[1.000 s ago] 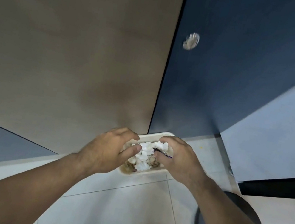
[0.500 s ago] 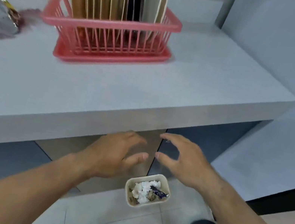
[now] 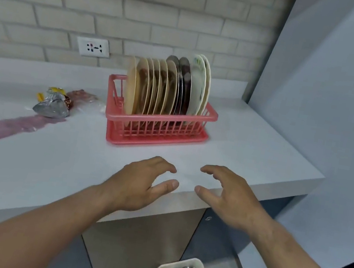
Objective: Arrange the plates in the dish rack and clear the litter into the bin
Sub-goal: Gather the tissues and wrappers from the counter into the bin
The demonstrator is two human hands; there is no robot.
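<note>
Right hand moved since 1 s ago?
Yes. The right hand rose from the rim of the bin on the floor to the countertop edge, well above it, open and empty.

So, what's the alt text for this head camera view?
An empty left hand and right hand hover open over a white counter edge. Behind, a pink dish rack holds upright plates; wrappers lie to its left, and a small bin of litter sits on the floor below.

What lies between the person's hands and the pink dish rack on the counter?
Nothing. In the head view, only bare white countertop separates the left hand and right hand from the dish rack.
</note>
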